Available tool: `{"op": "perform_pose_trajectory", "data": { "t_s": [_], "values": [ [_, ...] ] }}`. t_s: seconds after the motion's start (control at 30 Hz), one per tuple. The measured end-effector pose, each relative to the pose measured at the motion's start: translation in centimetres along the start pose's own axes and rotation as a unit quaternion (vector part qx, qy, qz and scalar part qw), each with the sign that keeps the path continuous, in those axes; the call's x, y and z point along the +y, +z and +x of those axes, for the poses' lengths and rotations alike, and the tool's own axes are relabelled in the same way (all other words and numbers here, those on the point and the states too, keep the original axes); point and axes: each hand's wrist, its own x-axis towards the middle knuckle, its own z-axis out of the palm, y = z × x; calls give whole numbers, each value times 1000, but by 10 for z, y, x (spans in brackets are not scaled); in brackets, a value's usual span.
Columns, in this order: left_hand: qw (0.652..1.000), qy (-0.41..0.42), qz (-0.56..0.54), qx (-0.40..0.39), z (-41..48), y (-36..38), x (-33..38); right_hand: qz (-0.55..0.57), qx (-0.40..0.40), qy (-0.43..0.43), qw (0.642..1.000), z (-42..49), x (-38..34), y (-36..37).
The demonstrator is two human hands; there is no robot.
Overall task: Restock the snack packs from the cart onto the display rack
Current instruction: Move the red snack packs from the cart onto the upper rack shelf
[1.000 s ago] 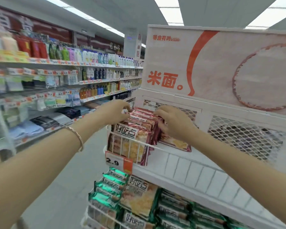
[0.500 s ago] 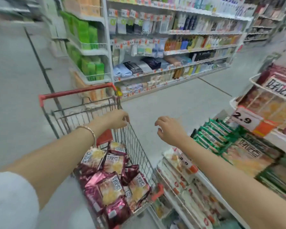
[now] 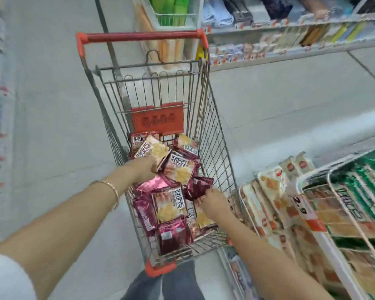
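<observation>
Snack packs (image 3: 171,204) lie in a loose, overlapping heap in the near end of the cart (image 3: 217,148), some face up and some showing their foil backs. None is in transit to the display rack (image 3: 344,161), which stands just beside the cart on the person's right.

Left hand (image 3: 143,169): closed around the lower edge of a cream-faced pack (image 3: 153,151), which is tilted up off the heap. The fingers are mostly hidden beneath it.

Right hand (image 3: 214,202): down among the packs at the cart's right wall, fingertips at the edge of a dark red pack (image 3: 198,187). Whether the fingers have closed on it cannot be told (the view is blurred there).

Risks noted:
- An edge grip on slick foil is weak. The cream-faced pack could slip out on the lift and drop back into the cart or onto the floor (image 3: 52,148).
- The packs overlap, so pulling one may drag a neighbour over the low wire wall.
- The right hand works close against the wire wall, and a quick withdrawal could snag a pack corner or the knuckles.
- The swing to the rack passes the hanging price tag (image 3: 305,211), and a pack carried low could knock it loose.
- Squeezing too hard to secure the grip would likely crush the contents.
</observation>
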Motion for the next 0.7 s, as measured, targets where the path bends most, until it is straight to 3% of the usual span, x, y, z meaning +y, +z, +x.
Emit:
{"op": "perform_pose_trajectory", "data": {
  "t_s": [0.1,0.17,0.27,0.4,0.5,0.7],
  "values": [
    [999,-18,-40,-9,29,35,5,92,-7,110,990,6,27,25],
    [995,-34,-82,-39,50,63,18,119,-7,128,984,4,42,39],
    [988,-56,-101,-99,67,108,43,117,-6,91,989,-3,58,51],
    [990,-100,60,-80,76,137,55,124,-19,38,991,-6,67,56],
    [990,-86,71,-86,79,136,48,126,-26,38,991,-2,68,58],
    [982,-67,-135,-112,63,125,43,137,-55,104,984,10,61,70]
  ]
}}
